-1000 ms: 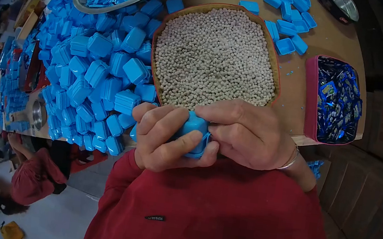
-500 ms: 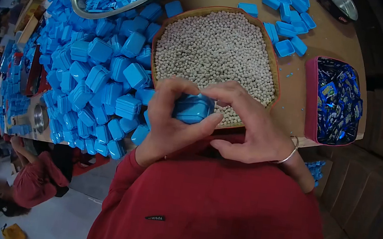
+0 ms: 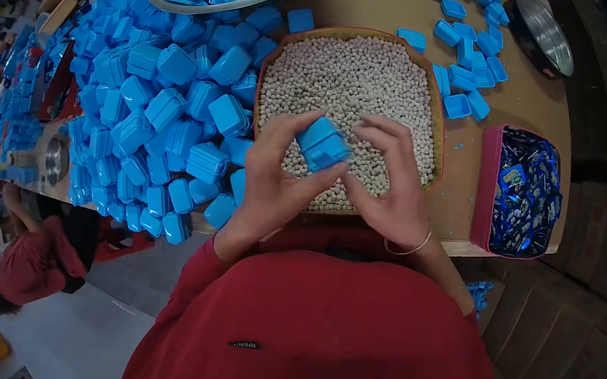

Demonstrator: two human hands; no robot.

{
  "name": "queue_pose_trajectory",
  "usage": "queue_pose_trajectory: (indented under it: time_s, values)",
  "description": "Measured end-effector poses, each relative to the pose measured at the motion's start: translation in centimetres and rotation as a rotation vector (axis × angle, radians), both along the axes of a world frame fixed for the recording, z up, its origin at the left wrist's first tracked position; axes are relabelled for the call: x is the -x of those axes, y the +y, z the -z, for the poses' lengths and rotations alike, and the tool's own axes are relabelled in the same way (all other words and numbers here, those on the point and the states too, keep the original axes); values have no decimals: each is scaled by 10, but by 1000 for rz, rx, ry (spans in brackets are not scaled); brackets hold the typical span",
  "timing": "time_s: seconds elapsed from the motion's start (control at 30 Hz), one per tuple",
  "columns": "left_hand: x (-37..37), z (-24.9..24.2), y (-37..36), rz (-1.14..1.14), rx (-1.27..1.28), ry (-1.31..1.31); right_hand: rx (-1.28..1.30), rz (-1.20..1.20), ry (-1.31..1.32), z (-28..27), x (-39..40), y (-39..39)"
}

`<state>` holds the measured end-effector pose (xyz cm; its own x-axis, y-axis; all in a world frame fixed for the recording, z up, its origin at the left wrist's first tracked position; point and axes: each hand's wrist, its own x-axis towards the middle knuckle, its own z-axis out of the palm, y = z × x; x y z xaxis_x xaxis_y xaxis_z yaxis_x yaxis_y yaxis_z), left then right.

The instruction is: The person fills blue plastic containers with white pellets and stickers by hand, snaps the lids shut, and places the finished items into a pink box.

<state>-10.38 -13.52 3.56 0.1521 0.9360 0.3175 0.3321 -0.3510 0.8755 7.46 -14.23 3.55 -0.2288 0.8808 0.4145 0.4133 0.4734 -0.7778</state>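
My left hand (image 3: 273, 166) grips a small blue plastic box (image 3: 323, 144) between thumb and fingers, tilted over the tray. Close to its right side, my right hand (image 3: 395, 190) is open, fingers curved and apart from the thumb, whose tip is near the box's lower corner. Beneath both hands, a red-rimmed tray (image 3: 443, 150) is filled with small round off-white pellets (image 3: 357, 74) that look like dried chickpeas. Just left of the tray lies a large heap of closed blue boxes (image 3: 164, 110).
A metal basin (image 3: 244, 2) of flat blue pieces stands at the upper left. Open blue box halves (image 3: 458, 106) lie at the upper right, near a dark round pan (image 3: 542, 37). A pink-edged container (image 3: 486, 190) holds shiny blue packets. Another person (image 3: 41, 262) is at the left.
The box has moved up over the tray and turned in my left hand. My right hand has drawn away from its top, fingers apart. The view has shifted slightly.
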Motion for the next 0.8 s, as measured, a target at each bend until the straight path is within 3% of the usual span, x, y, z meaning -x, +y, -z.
queue_pose_trajectory:
  time_s: [0.1, 0.13, 0.23, 0.33, 0.43, 0.53, 0.8]
  values:
    - [9, -12, 4, 69, -195, 497, -149, -169, -80, -20, -4, 0]
    - [7, -11, 5, 104, -218, 524, -200, -185, -176, -17, -3, -2]
    - [12, -13, 8, 241, -212, 471, -195, -176, -128, -23, -4, -1]
    - [13, -7, 5, 261, -191, 229, -224, -89, -57, -22, -4, -1]
    - [0, 18, -8, 72, -157, -62, -195, -120, -9, -20, -5, 4]
    - [-6, 17, 1, 38, -521, -53, -268, -200, 45, -19, -3, 5]
    - [-12, -6, -2, 20, -673, 45, -463, -246, 53, -21, -8, 4]
